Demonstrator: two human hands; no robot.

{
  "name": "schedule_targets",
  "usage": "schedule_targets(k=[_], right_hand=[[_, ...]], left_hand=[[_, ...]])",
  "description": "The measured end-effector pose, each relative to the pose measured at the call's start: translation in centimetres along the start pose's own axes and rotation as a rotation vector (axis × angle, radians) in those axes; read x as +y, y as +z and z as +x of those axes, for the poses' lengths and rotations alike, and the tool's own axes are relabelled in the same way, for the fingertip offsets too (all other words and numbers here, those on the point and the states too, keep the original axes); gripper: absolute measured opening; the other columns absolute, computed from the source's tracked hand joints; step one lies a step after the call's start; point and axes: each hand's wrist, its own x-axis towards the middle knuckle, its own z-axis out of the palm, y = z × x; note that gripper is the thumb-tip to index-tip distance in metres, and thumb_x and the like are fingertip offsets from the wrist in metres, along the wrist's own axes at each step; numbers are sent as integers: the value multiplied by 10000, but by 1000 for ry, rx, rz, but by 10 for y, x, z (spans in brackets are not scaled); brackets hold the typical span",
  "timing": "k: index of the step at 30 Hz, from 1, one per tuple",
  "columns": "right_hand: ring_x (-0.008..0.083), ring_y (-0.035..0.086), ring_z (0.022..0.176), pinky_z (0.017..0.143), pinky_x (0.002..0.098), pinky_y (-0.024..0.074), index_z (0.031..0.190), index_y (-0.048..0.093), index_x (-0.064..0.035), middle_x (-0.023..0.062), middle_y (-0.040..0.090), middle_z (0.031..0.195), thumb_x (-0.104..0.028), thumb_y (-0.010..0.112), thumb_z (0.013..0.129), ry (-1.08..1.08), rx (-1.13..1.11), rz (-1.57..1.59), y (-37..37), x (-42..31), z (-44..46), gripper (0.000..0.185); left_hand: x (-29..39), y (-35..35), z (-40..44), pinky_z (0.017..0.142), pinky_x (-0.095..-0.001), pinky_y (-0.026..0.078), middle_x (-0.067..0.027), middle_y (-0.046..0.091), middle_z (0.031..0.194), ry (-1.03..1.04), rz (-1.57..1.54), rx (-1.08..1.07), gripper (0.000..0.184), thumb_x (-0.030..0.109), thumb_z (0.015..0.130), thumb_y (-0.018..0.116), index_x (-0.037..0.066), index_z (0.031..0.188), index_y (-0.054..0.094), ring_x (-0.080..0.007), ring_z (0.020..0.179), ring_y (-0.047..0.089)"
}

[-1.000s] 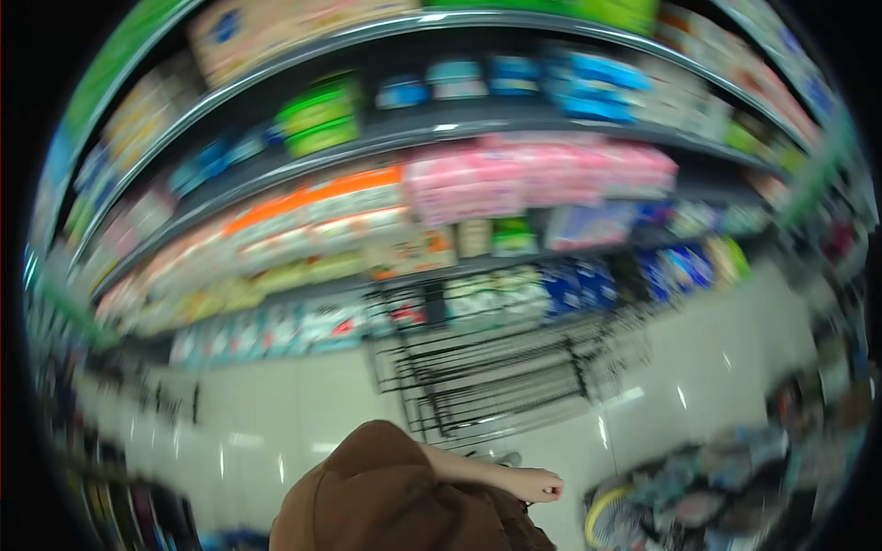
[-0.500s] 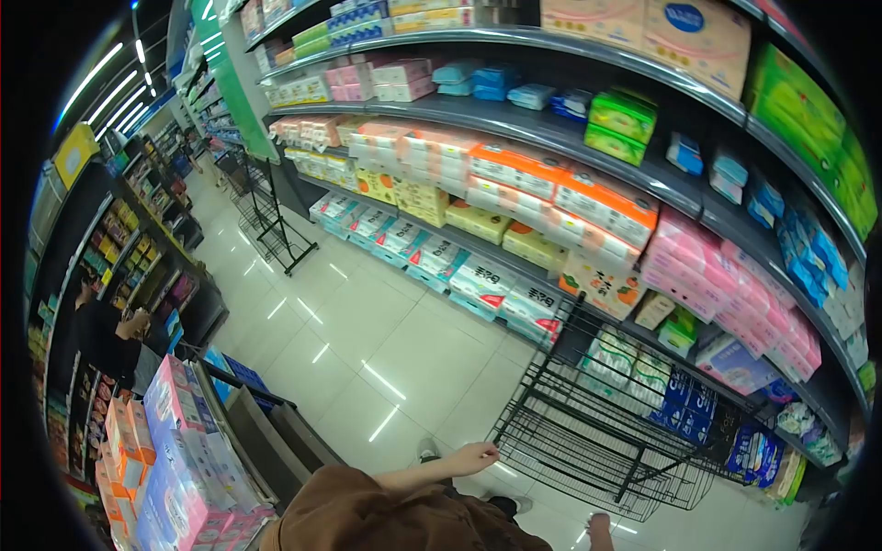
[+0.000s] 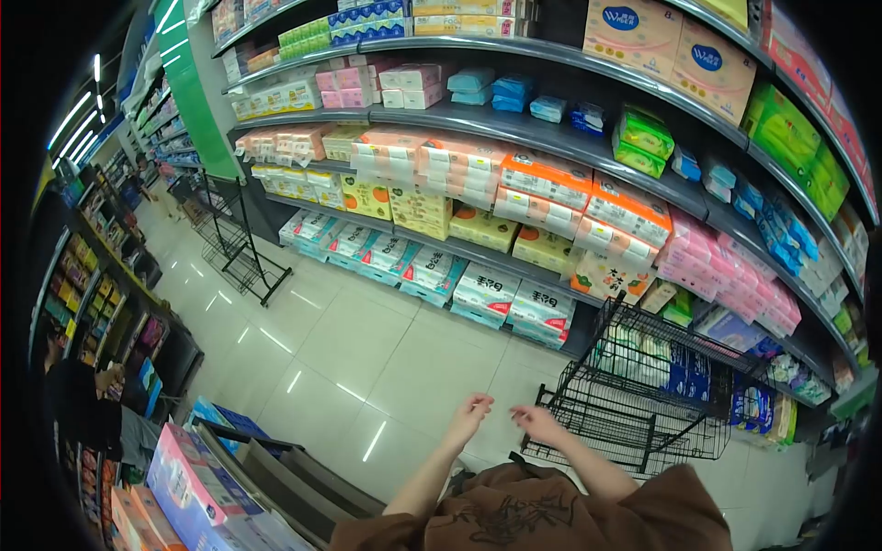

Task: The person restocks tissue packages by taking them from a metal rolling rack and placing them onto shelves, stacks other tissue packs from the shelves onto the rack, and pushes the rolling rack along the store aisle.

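In front of my brown shirt, both forearms reach forward over the tiled floor. My left hand (image 3: 469, 419) is raised with its fingers loosely bent and apart, and nothing shows in it. A short gap separates it from my right hand (image 3: 537, 424), whose fingers are also spread and bare. A black wire rack (image 3: 634, 418) stands just right of my right hand; I cannot tell whether they touch. Beyond my hands, packs of tissue line the shelves, among them white and teal packs (image 3: 484, 292) on the bottom and orange-topped packs (image 3: 548, 179) higher up.
Another black wire rack (image 3: 241, 243) stands farther up the aisle. To my left are stacked purple-and-pink tissue packs (image 3: 197, 482) beside a dark grey display stand (image 3: 303, 487). A person in dark clothes (image 3: 87, 404) is by the left shelves. Pale floor tiles (image 3: 386, 358) run between the shelf rows.
Both hands have come up in front of me, closer together; the right hand was low beside the wire rack before. The view has turned, bringing the shelves more squarely ahead.
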Motion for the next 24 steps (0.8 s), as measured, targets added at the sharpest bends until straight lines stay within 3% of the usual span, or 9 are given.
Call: schedule_targets(k=[3,6,8,10,11,16,18,22,24], right_hand=[[174,664,807,744,307,538,1176,639,-34,92,705,935,-80,563,906,-131,361,-17,-44,-13,34,285],[181,645,757,714,304,535,1119,638,-17,102,665,899,-17,593,859,-211,738,-139,-99,-9,75,264],[251,626,877,812,356,522,1147,611,-37,130,613,1010,-18,619,822,-123,831,-171,-130,-21,88,326],[354,536,1073,952,417,459,1181,563,-20,205,506,1190,-28,631,777,8,921,-462,-138,-35,96,410],[398,429,1234,1050,462,380,1291,488,-32,213,427,1338,-64,671,760,138,809,-458,-141,-26,106,563],[427,363,1347,1083,518,355,1416,371,-49,210,318,1497,-112,717,744,178,1128,-814,-179,-7,122,759],[425,420,1313,1052,510,394,1411,372,-31,239,362,1464,-114,706,768,556,1079,-602,-201,-11,127,729],[434,585,1128,929,500,477,1344,396,46,290,593,1222,-130,623,869,561,792,-67,-248,67,154,555],[453,593,1100,901,494,483,1300,427,56,292,627,1160,-97,565,907,464,839,-65,-252,118,166,445]], left_hand=[[12,-27,-14,924,-320,469,-56,639,1163,-19,-208,98,252,253,1010,489,70,1148,594,-168,1069,602],[-34,-59,-30,924,-324,474,-61,635,1175,-145,-222,168,261,266,1002,505,70,1156,581,-183,1068,608],[-59,-80,-45,912,-328,475,-64,636,1171,-249,-257,224,265,272,993,516,69,1149,583,-187,1058,612],[-87,-99,-58,891,-332,471,-65,641,1153,-337,-335,276,258,263,980,526,66,1133,593,-187,1040,618],[-102,-106,-61,895,-338,474,-72,639,1160,-407,-321,290,264,260,975,527,62,1137,591,-196,1049,618],[-125,-140,-47,917,-365,486,-98,633,1169,-579,-354,312,305,257,953,537,38,1160,582,-236,1072,616],[-120,-155,-27,928,-370,490,-104,631,1161,-561,-331,307,326,257,950,544,29,1182,573,-246,1071,616],[-92,-188,41,939,-374,485,-105,621,1181,-564,-248,330,348,269,956,538,34,1212,560,-249,1080,610],[-76,-201,79,944,-377,481,-106,618,1192,-569,-211,352,358,280,958,534,35,1217,559,-249,1098,605]])
